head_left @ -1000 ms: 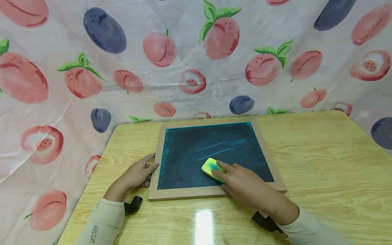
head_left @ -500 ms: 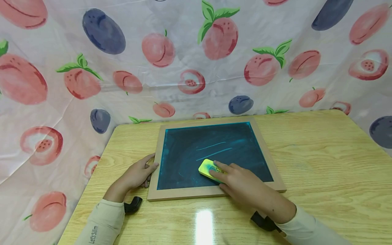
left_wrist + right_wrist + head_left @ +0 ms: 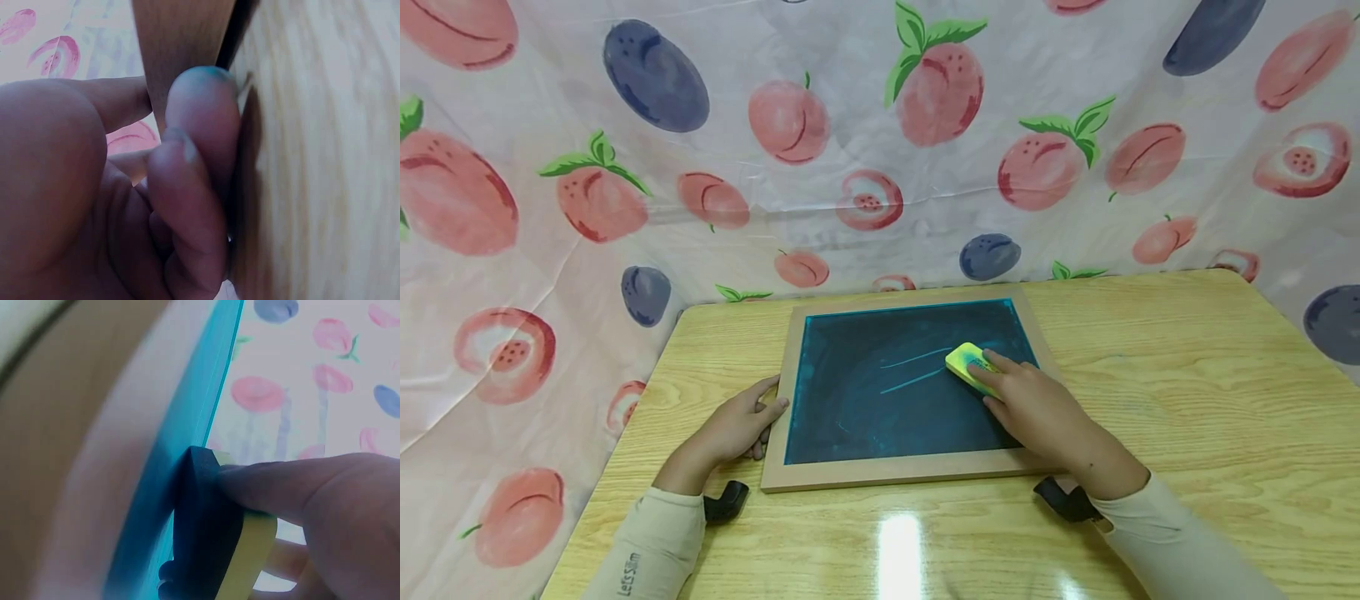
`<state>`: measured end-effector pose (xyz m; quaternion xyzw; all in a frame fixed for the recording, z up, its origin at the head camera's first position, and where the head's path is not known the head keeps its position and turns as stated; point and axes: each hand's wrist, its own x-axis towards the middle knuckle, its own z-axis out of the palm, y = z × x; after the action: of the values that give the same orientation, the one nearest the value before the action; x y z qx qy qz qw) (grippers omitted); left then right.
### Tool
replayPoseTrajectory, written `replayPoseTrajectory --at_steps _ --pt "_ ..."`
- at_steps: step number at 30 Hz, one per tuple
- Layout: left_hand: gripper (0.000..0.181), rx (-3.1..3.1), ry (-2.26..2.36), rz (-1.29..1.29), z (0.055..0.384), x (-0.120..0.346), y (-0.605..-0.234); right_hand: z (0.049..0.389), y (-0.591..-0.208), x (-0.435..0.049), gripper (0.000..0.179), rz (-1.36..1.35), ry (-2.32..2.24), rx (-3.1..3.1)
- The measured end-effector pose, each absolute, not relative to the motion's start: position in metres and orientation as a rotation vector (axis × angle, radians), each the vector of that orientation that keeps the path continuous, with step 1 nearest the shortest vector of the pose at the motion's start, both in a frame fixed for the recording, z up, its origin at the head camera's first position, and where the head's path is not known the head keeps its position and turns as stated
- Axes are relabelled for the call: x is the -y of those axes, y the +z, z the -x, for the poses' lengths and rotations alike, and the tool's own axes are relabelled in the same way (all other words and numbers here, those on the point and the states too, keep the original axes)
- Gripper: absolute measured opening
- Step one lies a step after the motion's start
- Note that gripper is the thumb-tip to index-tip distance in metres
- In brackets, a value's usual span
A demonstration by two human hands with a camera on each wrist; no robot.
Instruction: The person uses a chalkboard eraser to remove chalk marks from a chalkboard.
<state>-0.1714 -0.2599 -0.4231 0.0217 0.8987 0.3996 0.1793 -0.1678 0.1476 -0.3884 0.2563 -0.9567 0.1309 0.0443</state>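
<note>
A small chalkboard (image 3: pixel 850 425) with a light wooden frame lies on the table, its dark surface hazed with blue chalk. Two pale blue chalk lines (image 3: pixel 913 382) slant across its middle. My left hand (image 3: pixel 741 425) holds the frame's left edge, thumb on top and the other fingers curled against the side. In the left wrist view, a bluish smudge marks one fingertip (image 3: pixel 203 78). My right hand (image 3: pixel 1037 408) grips a yellow board eraser (image 3: pixel 962 358) by its sides, over the board's right part. The eraser's dark felt (image 3: pixel 206 512) faces the blue-dusted board in the right wrist view.
The wood-grain table (image 3: pixel 1187 400) extends to both sides of the board. Behind and to the left hangs a fruit-print curtain (image 3: pixel 700 250). Black wrist mounts (image 3: pixel 726 502) stick out below both hands.
The right hand first slid the eraser slightly left, then up and right across the board, where it now covers the right ends of the chalk lines. The left hand stays put.
</note>
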Motion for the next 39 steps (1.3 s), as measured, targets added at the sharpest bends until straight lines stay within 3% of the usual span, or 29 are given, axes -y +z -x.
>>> replayPoseTrajectory --at_steps 9,20,39 --pt "0.062 -2.555 1.118 -0.066 0.172 0.261 -0.425 0.179 -0.387 -0.162 0.045 -0.627 0.385 2.982" --pt "0.063 -2.55 1.125 -0.07 0.173 0.262 -0.427 0.175 -0.387 -0.158 0.044 -0.659 0.32 2.949" --pt "0.064 -2.535 1.144 -0.064 0.171 0.26 -0.425 0.124 -0.389 -0.099 0.049 -0.925 0.178 2.913"
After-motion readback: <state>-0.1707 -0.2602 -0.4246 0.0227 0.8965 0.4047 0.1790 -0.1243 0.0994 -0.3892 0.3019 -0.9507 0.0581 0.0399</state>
